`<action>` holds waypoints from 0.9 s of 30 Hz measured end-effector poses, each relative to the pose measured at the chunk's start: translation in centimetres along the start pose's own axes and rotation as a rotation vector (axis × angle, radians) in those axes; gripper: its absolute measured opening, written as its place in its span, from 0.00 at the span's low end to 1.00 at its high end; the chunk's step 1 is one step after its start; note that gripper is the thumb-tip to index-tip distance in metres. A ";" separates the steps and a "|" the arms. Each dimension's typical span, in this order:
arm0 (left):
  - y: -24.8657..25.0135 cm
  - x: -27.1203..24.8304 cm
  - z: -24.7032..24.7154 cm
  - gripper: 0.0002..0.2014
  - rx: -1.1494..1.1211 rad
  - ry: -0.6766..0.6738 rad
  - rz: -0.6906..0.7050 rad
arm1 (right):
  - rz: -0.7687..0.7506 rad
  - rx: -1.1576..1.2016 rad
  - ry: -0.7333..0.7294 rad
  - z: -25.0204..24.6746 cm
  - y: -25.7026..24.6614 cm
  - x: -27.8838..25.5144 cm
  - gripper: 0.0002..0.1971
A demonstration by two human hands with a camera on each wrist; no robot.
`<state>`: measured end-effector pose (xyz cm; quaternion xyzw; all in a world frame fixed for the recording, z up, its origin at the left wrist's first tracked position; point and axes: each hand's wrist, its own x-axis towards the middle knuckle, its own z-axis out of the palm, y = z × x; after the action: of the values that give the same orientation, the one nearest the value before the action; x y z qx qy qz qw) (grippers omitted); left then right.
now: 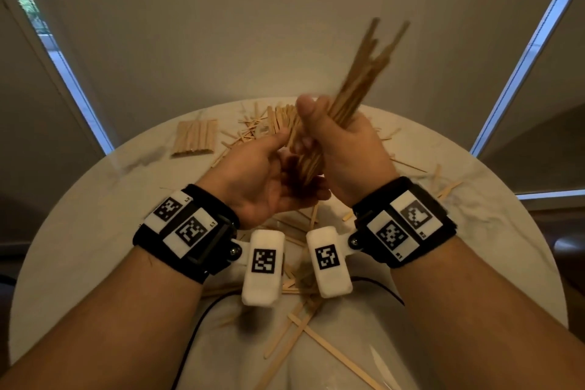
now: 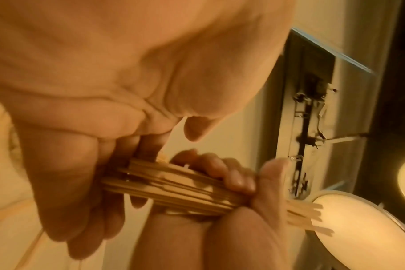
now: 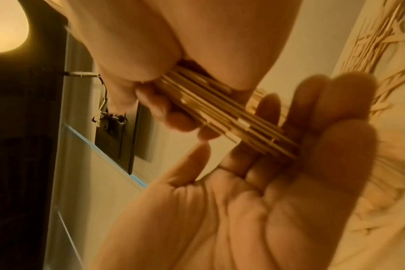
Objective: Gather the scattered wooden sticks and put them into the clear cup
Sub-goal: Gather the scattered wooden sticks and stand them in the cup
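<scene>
My right hand [image 1: 342, 142] grips a thick bundle of wooden sticks [image 1: 357, 79] above the round white table [image 1: 95, 199], tops fanned up and away from me. My left hand [image 1: 269, 174] lies palm-up under the bundle, fingers fairly straight, with the lower stick ends against them. The right wrist view shows the bundle [image 3: 220, 113] resting on the open left hand [image 3: 289, 164]. The left wrist view shows the right hand's fingers [image 2: 231, 175] wrapped around the bundle [image 2: 173, 188]. A faint see-through shape [image 1: 364, 355] sits at the near table edge; I cannot tell whether it is the cup.
A neat stack of sticks [image 1: 194, 138] lies at the back left of the table. Loose sticks [image 1: 253, 130] are scattered across the far side, and more loose sticks [image 1: 304, 326] lie under my wrists. A black cable [image 1: 196, 326] runs along the near edge.
</scene>
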<state>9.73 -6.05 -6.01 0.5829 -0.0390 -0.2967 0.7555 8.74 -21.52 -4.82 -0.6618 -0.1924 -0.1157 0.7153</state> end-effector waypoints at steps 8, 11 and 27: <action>0.2 0.3 -0.7 0.38 -0.074 -0.098 -0.034 | 0.088 -0.198 -0.083 -0.3 0.2 -0.1 0.20; 1.1 -0.2 -1.4 0.41 0.100 0.023 0.039 | 0.111 -0.125 -0.130 -0.6 -0.1 -0.2 0.17; 1.8 -1.0 -0.2 0.35 -0.185 0.019 0.674 | 0.503 -0.146 -0.553 0.1 0.9 -0.6 0.10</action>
<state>9.73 -5.15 -4.15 0.4690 -0.1951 -0.0273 0.8609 8.51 -21.43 -5.87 -0.7438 -0.2012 0.2331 0.5933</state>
